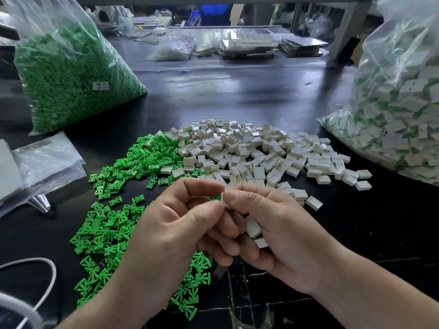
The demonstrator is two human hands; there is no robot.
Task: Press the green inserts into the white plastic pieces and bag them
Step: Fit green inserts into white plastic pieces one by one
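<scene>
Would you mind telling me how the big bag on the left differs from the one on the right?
The left bag holds only green inserts; the right bag holds white pieces with green showing among them. The left bag's contents look fine; the right bag's look blockier. Both are clear plastic, bulging, resting on the dark table.

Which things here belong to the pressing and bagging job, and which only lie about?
Job: loose green inserts, loose white pieces, held white piece, held green insert, bag of green inserts, bag of assembled pieces.
Lying about: white cable, flat plastic bags, far trays.
</scene>
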